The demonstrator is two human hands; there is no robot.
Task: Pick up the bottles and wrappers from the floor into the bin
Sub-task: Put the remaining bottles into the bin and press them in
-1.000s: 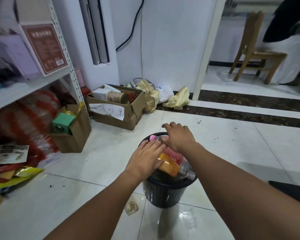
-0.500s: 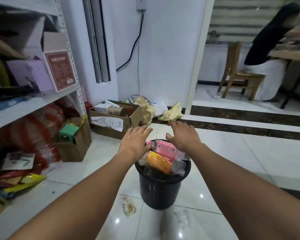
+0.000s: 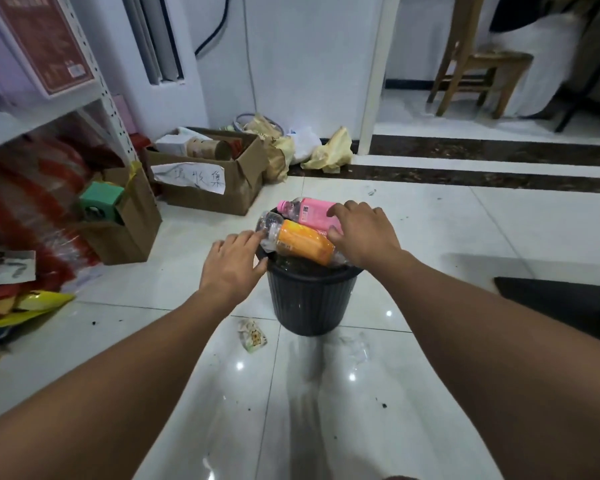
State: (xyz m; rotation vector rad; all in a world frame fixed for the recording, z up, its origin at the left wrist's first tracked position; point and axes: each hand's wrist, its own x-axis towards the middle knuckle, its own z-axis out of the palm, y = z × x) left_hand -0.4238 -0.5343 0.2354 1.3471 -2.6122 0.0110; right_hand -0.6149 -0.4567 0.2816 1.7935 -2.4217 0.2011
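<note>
A black ribbed bin (image 3: pixel 309 299) stands on the white tiled floor, filled to the brim. On top lie a pink-labelled bottle (image 3: pixel 312 211) and an orange-labelled bottle (image 3: pixel 300 242), side by side. My right hand (image 3: pixel 364 233) rests on the right ends of both bottles with its fingers spread. My left hand (image 3: pixel 232 265) is at the bin's left rim, fingertips touching the clear end of the orange bottle. A small printed wrapper (image 3: pixel 253 336) lies on the floor just left of the bin's base. A clear crumpled wrapper (image 3: pixel 355 348) lies in front of the bin.
Two cardboard boxes (image 3: pixel 205 181) (image 3: pixel 125 220) stand left of the bin beside a metal shelf (image 3: pixel 49 112). Yellow and white bags (image 3: pixel 329 152) lie against the wall. A wooden chair (image 3: pixel 478 64) is at the back right. A dark mat (image 3: pixel 568 306) lies at right.
Both hands have come back down onto the bottles on the bin after lifting off half a second ago. The camera has tilted down again.
</note>
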